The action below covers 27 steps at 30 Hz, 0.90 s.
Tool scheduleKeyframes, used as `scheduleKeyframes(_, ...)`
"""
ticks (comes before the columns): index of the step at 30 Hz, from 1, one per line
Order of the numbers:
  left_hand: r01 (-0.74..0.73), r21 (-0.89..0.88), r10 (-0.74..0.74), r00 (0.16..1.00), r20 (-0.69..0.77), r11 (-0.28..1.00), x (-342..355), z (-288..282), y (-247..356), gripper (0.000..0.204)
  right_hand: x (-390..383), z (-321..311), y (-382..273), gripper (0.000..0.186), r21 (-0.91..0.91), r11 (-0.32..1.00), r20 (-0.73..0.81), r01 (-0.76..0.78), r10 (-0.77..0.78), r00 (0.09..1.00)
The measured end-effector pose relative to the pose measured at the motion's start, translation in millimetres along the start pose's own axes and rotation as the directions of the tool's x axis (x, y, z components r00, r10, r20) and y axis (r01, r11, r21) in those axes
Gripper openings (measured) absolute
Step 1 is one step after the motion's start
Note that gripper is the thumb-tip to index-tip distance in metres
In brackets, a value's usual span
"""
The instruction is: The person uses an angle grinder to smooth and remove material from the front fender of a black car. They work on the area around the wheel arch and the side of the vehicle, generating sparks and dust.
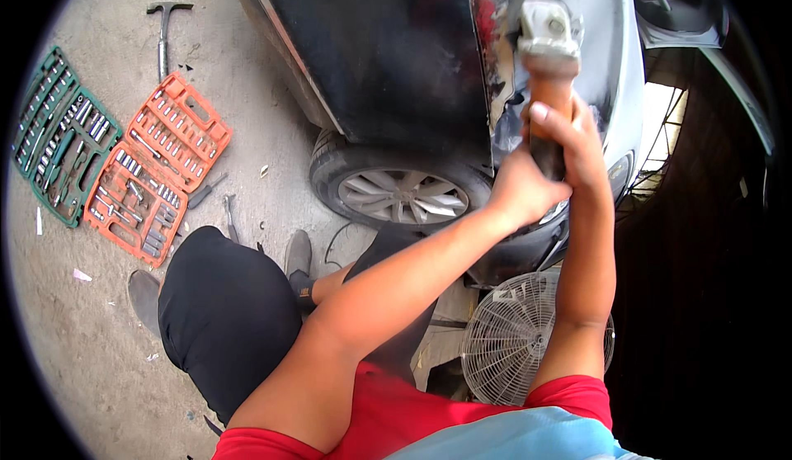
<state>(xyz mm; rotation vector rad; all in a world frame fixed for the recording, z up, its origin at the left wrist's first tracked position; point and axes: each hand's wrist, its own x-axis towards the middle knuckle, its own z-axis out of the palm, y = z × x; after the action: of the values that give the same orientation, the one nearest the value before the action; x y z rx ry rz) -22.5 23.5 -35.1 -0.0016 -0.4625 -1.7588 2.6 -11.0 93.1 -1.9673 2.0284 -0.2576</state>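
Note:
Both my arms reach forward to an orange and dark angle grinder [551, 89] with a grey metal head. My right hand [584, 150] grips its body from the right side. Against the rear of the body, my left hand [525, 186] is closed, with its fingers partly hidden. The grinder's head is over a car's front body panel [594, 27], where paint is worn in patches of red, cream and bare grey. Whether the disc touches the panel I cannot tell; the head is blurred and covers that spot.
A black car door [388, 47] and a front wheel [403, 194] are left of the grinder. A round wire-cage fan [503, 340] stands below my arms. On the left floor lie an orange socket case [183, 103], a green socket case [74, 101] and a hammer [163, 35].

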Motion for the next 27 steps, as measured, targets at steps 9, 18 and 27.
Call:
scheduleKeyframes(9, 0.004, -0.116, -0.001, 1.0, 0.024, 0.993, -3.1, -7.9, 6.6, 0.043, 9.9, 3.1, 7.8, 0.052, 0.081, 0.997, 0.056, 0.005, -0.009, 0.998)
scheduleKeyframes(18, 0.102, 0.001, -0.102, 0.995, 0.013, 0.995, -26.8, -4.1, -16.0, 0.053, -18.1, 6.6, 34.9, 0.046, 0.193, 0.98, 0.037, -0.042, 0.036, 0.999)
scheduleKeyframes(27, 0.114, 0.036, -0.116, 0.989, 0.087, 0.993, -5.8, -19.7, 16.1, 0.04, 4.0, 8.1, 12.4, 0.046, 0.263, 0.964, 0.03, 0.04, -0.05, 0.998)
